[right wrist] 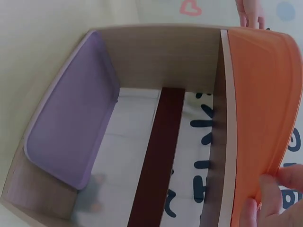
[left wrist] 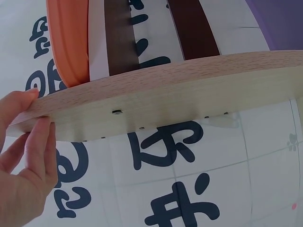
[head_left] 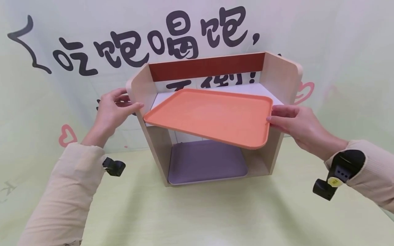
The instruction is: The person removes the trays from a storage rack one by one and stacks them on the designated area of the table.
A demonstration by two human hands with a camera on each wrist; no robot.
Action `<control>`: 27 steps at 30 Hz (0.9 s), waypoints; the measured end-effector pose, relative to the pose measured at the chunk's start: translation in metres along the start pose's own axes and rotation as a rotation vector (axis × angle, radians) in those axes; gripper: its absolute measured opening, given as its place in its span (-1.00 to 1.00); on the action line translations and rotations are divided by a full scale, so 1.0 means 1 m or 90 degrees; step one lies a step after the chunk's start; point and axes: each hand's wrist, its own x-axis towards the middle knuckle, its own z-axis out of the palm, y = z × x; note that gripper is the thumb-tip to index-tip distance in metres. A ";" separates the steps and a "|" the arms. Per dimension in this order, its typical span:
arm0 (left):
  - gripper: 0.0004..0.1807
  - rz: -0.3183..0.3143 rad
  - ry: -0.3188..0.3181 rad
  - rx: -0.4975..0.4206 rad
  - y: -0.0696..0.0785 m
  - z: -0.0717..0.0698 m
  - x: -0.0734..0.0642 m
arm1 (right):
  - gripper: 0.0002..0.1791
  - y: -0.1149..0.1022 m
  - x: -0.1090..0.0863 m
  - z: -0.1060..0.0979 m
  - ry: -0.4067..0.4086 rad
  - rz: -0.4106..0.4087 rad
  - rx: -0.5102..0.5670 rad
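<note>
A small wooden shelf unit (head_left: 283, 77) stands on the table with a white upper shelf and a red back strip. An orange tray (head_left: 212, 116) lies tilted on the upper shelf, its front half sticking out. My right hand (head_left: 289, 123) pinches the tray's right edge, with fingertips (right wrist: 265, 189) on its rim. My left hand (head_left: 112, 107) grips the shelf's left side panel (left wrist: 156, 94), thumb on the front edge. A purple tray (head_left: 206, 160) lies in the lower compartment.
The shelf stands on a pale green tabletop (head_left: 197, 212) against a backdrop wall (head_left: 61, 41) with large black characters and pink hearts. Open table surface lies in front of the shelf and on both sides.
</note>
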 end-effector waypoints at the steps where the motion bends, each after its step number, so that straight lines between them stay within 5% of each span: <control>1: -0.32 -0.003 -0.002 -0.001 0.000 0.000 0.000 | -0.26 0.001 0.000 0.000 0.001 -0.012 -0.008; 9: -0.30 -0.014 -0.001 -0.004 0.003 0.002 0.001 | -0.31 0.006 0.015 -0.004 0.063 -0.090 -0.180; 16: -0.34 -0.012 0.001 0.002 0.004 0.002 -0.001 | -0.20 0.001 0.032 -0.015 -0.010 -0.043 -0.250; 27: -0.35 -0.005 0.008 0.005 0.002 0.000 -0.001 | -0.26 -0.003 0.038 -0.016 -0.049 0.021 -0.166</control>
